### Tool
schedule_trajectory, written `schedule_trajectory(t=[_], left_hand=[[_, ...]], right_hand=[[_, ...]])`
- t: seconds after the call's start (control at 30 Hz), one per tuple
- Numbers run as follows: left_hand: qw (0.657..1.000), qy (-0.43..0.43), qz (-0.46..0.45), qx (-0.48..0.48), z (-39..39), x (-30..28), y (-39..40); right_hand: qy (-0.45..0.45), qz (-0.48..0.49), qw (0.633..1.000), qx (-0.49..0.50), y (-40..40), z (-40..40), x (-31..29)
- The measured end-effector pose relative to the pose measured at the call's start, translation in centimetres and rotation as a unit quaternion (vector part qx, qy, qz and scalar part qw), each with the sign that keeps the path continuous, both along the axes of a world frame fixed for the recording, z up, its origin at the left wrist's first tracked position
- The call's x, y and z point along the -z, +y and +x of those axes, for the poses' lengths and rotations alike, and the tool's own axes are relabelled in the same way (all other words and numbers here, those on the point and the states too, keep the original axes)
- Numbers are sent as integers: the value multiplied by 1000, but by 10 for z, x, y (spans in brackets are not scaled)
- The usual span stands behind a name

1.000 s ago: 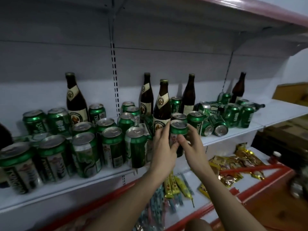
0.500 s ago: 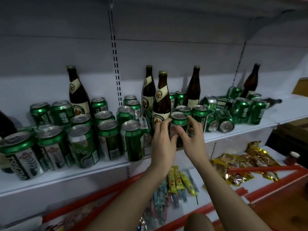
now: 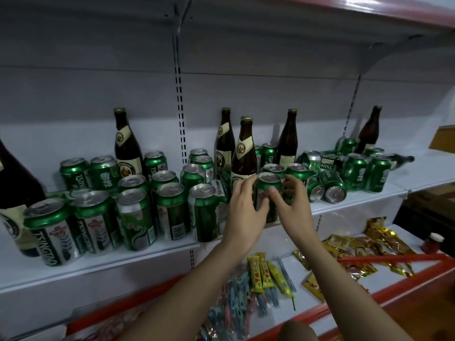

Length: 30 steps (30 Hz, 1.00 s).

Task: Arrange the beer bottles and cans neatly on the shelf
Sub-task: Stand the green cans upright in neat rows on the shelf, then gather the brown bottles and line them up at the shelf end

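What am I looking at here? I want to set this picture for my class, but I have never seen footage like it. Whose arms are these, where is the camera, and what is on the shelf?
There is no machine: a person wears a camera on the head, so you look down along their own bare arms. The left hand and right hand together grip one upright green can at the front of a white shelf. More green cans stand around it, two tipped cans lie on their sides to the right, and brown beer bottles stand behind. Snack packets lie on the lower shelf.
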<state>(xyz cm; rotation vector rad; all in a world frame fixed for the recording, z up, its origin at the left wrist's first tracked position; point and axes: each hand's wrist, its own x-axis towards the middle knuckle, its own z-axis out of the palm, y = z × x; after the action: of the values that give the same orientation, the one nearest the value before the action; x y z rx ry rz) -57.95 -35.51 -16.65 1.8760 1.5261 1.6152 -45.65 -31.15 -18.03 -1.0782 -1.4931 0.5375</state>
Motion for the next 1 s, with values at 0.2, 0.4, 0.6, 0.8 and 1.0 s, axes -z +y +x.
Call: schedule_trajectory(t=[0.2,0.4,0.6,0.8,1.0], left_hand=[[994,-80,61,-36,-29,-74,13],[994,-47,-99,7,-60,-106,51],[980,-48,-176,81,-60,-100,71],[977,-53,-178,100,-62,-96,78],[980,-58,-167,86,-60,-94,79]], right_hand=[[-31,76,997,8,4,-5,-61],[-158,-13,986,-43,27,-26,-105],[-271,-40,960,-62,42,-39,-105],[-251,-30,967,-41,45,-41,-99],[-227,-22,972,-49,44,-43,-96]])
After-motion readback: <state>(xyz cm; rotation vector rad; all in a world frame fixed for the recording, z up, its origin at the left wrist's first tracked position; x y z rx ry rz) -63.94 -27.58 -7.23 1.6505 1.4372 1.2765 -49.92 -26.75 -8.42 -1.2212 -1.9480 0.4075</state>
